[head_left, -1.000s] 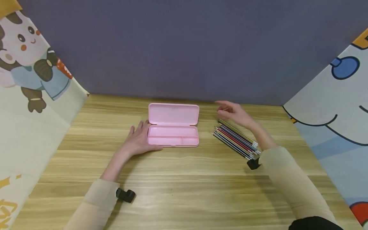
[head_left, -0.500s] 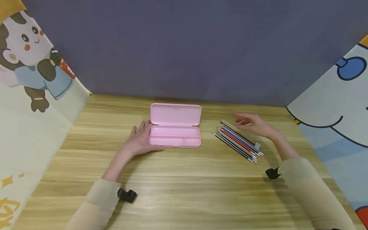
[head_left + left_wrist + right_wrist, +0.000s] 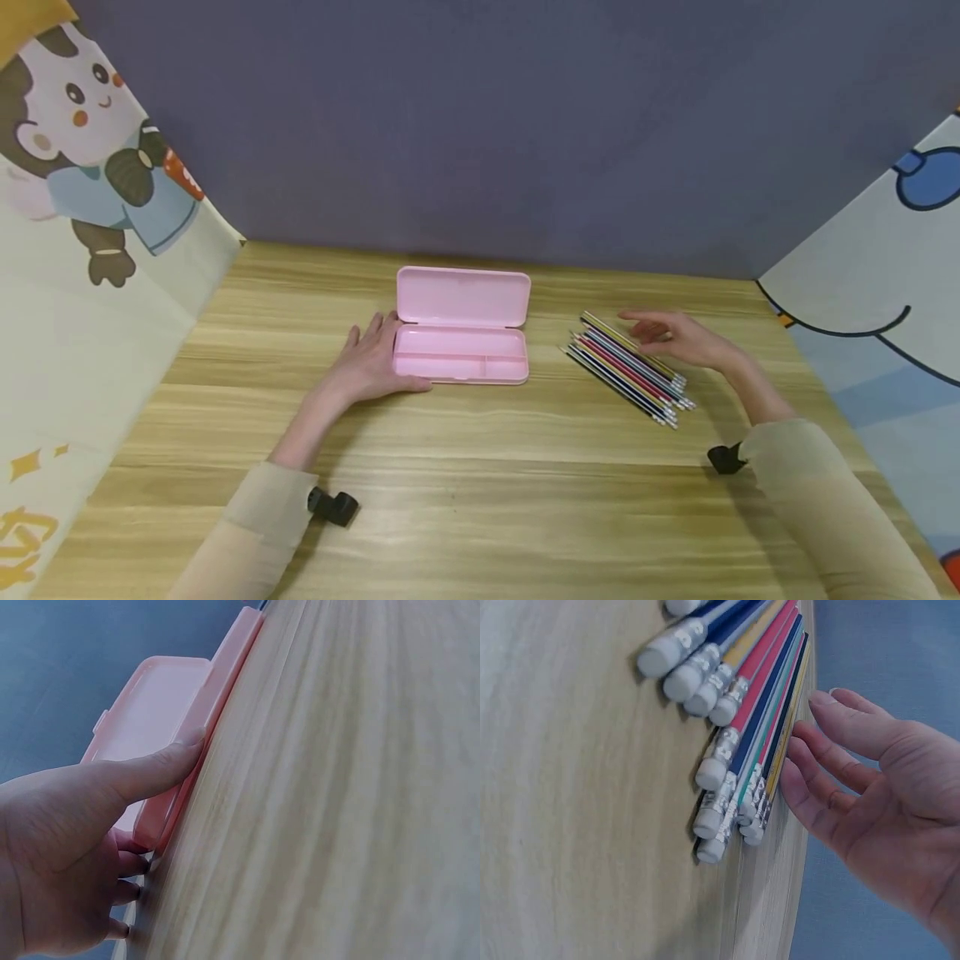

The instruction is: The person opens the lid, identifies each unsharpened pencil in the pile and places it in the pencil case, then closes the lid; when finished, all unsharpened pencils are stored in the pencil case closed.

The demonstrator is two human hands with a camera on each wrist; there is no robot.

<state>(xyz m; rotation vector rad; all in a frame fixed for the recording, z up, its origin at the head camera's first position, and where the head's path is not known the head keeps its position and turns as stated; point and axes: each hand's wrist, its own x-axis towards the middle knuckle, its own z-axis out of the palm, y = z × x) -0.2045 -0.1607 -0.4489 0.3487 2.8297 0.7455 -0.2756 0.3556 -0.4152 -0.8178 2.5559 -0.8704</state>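
Observation:
A pink pencil case [image 3: 461,367] lies with its lid raised, its compartments bare. My left hand [image 3: 367,367] rests around its left end; in the left wrist view the thumb of that hand [image 3: 82,825] presses the front side of the case [image 3: 172,795]. Several pencils [image 3: 622,371] lie slanted in a bunch to the right, eraser ends toward me. Over their far right side is my right hand [image 3: 678,337], fingers loosely bent. The right wrist view has this hand [image 3: 885,787] beside the pencils [image 3: 761,712], fingertips close to the outer yellow one, with nothing gripped.
The wooden table [image 3: 450,500] ends at a dark grey-blue panel [image 3: 480,133] behind. Cartoon-printed panels stand at the left [image 3: 150,317] and right [image 3: 847,333]. A small black camera is on each wrist.
My right hand has moved right and toward me, from beyond the pencil tips to the far right side of the bunch. My left hand stays at the case. The view has shifted slightly.

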